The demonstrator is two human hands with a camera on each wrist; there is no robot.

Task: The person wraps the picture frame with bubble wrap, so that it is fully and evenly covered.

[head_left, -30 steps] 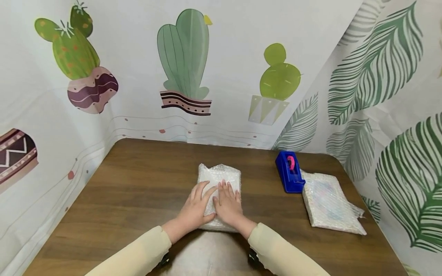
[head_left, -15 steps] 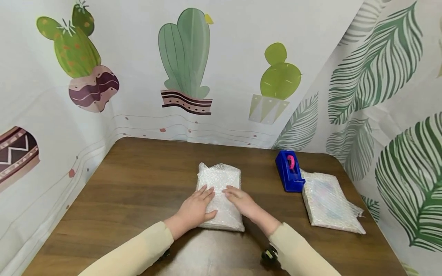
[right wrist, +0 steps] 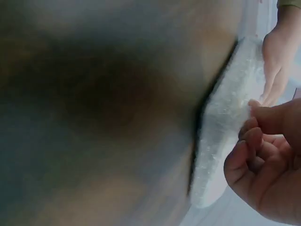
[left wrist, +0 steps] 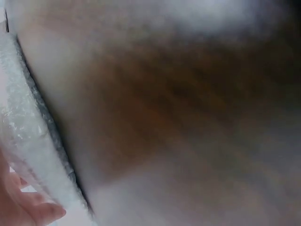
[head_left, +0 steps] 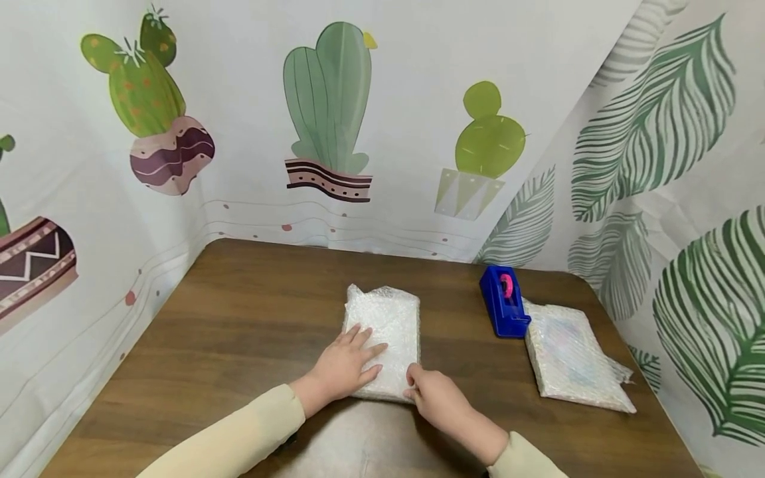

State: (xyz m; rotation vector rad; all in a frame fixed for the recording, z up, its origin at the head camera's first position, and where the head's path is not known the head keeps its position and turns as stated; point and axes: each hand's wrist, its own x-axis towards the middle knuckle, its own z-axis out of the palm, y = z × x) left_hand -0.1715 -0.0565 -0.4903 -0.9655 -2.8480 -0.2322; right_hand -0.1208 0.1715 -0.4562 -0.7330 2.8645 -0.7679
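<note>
A flat package in bubble wrap [head_left: 391,322] lies on the wooden table in front of me. My left hand [head_left: 343,365] rests on its left part, fingers spread. At the near right corner, my right hand [head_left: 441,399] pinches the wrap's edge between thumb and curled forefinger. The right wrist view shows the package [right wrist: 220,117] from the side, with the curled right hand [right wrist: 270,165] at its edge and the left hand [right wrist: 281,56] beyond. In the left wrist view, only part of the package [left wrist: 28,108] and some left-hand fingers [left wrist: 44,213] show.
A blue tape dispenser [head_left: 497,309] with a pink core stands at the right, touching or close to a second bubble-wrapped package [head_left: 574,358]. Both are on the brown table [head_left: 251,305]. A printed cloth [head_left: 239,119] hangs behind the table.
From lying flat on the package beside the left, my right hand has moved right and toward me to pinch the near right corner. My left hand slid slightly left and nearer.
</note>
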